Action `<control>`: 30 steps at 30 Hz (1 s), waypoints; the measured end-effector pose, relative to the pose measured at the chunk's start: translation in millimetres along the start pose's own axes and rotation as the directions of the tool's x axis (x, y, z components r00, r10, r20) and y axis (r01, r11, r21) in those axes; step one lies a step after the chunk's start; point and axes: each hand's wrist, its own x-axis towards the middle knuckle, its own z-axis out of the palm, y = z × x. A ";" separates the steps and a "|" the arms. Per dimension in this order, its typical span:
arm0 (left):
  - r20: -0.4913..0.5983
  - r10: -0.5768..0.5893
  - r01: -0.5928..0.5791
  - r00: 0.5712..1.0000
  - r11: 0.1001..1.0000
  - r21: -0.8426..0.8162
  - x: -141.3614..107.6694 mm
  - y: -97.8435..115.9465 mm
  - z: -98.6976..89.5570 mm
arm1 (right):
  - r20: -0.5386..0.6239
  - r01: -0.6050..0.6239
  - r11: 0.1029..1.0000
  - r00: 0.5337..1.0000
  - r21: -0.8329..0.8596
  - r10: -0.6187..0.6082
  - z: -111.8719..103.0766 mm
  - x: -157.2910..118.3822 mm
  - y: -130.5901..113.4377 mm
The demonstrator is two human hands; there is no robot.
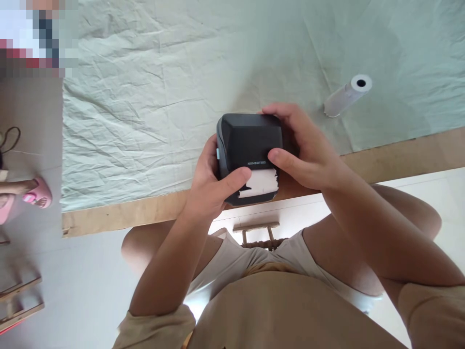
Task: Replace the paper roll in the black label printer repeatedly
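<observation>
The left hand (pixel 209 182) and right hand (pixel 314 157) grip a black printer (pixel 252 140) from both sides at the near edge of the cloth-covered worktop (pixel 145 106), fingers curled around its body, thumbs on its upper face beside torn white paper (pixel 264 182).

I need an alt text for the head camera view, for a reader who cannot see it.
A left hand and a right hand hold a black NIIMBOT printer with ragged white paper on its near side. To the right, a white paper roll stands on a pale green cloth.
</observation>
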 end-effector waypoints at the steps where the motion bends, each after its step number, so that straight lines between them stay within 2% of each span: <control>1: -0.005 -0.002 0.002 1.000 1.000 -0.008 -1.1 1.7 2.5 | 0.017 -0.007 1.000 1.000 0.000 0.007 0.7 0.8 0.4; 3: -0.064 -0.045 0.044 0.997 0.999 -0.015 -3.4 5.2 7.5 | 0.006 0.013 1.000 1.000 -0.014 -0.013 1.9 1.6 1.5; 7: -0.079 -0.092 0.091 0.993 0.996 -0.015 -5.9 8.1 11.6 | -0.014 0.014 0.998 1.000 -0.060 -0.015 2.9 1.3 3.5; 14: -0.108 -0.086 0.086 0.990 0.996 -0.003 -4.0 7.0 9.0 | -0.021 -0.065 0.994 0.998 -0.084 0.063 3.4 -0.6 1.6; 22: -0.075 -0.081 0.077 0.994 0.995 -0.056 -1.2 7.0 10.9 | 0.018 -0.017 0.998 1.000 -0.065 0.019 3.5 0.2 8.6; 25: -0.110 -0.077 0.066 0.991 0.993 -0.097 0.7 4.4 13.0 | 0.012 -0.011 0.996 1.000 -0.089 0.012 4.3 -0.7 7.9; 27: -0.143 -0.083 0.066 0.986 0.991 -0.120 1.7 2.5 14.0 | -0.013 0.017 0.992 1.000 -0.126 -0.018 5.5 -0.9 6.9; 30: -0.167 -0.058 0.036 0.984 0.991 -0.132 2.8 0.6 13.9 | -0.122 0.079 0.971 0.987 -0.227 -0.109 6.0 -0.6 7.0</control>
